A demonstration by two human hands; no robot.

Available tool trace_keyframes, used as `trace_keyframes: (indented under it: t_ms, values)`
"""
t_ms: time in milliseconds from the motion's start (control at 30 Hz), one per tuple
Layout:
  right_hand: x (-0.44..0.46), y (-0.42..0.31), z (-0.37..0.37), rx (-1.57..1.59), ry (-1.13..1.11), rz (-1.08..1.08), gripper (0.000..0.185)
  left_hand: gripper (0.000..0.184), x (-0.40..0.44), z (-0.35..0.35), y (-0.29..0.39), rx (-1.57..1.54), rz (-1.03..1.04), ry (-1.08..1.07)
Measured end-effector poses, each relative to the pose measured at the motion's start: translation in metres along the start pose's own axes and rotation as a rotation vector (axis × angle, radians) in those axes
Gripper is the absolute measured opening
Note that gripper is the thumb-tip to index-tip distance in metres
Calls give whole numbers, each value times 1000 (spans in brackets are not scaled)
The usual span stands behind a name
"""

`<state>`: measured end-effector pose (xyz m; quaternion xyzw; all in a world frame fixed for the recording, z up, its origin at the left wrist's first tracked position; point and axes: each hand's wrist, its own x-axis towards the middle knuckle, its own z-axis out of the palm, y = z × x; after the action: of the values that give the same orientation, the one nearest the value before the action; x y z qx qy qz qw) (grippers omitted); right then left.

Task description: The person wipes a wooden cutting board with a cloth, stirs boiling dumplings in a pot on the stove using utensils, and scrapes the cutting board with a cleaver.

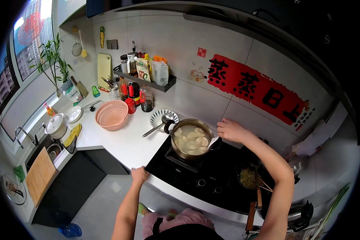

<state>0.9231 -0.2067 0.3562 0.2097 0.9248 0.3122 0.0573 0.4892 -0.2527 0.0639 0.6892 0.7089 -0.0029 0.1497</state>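
My left hand (139,175) rests closed on the front edge of the white counter, beside the black stove (180,176); what it holds, if anything, is hidden. On the stove stands a metal pot (178,151) with dumplings (191,140) in cloudy liquid. My right hand (230,130) is just beyond the right rim of the pot, its fingers bent near the wall, and I cannot make out anything between them. Below it, a white cloth or paper (213,142) lies against the pot's right side.
Left of the pot, a striped plate (156,117) holds a ladle (158,129). Farther left sit a pink basin (112,116) and a white lidded pot (55,125). A pan of green food (248,178) stands at the stove's right. A shelf (170,85) holds bottles and packets.
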Motion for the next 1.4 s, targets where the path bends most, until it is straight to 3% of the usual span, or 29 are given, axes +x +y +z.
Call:
trace_keyframes:
  t_ms: [367, 433, 733, 1167, 1400]
  values:
    - [7, -52, 21, 276, -23, 69, 11, 44, -2, -2, -3, -18, -10, -54]
    - [13, -57, 26, 343, 110, 90, 13, 44, -2, -1, -3, -22, -10, -51]
    - [41, -74, 28, 451, 118, 133, 19, 43, -2, -4, -4, -42, -4, -44]
    - [113, -71, 61, 206, 205, 307, 12, 40, -4, -7, -5, -34, 6, -51]
    - [105, -40, 51, 128, 27, 574, 13, 44, -1, -2, -8, -25, 18, -30]
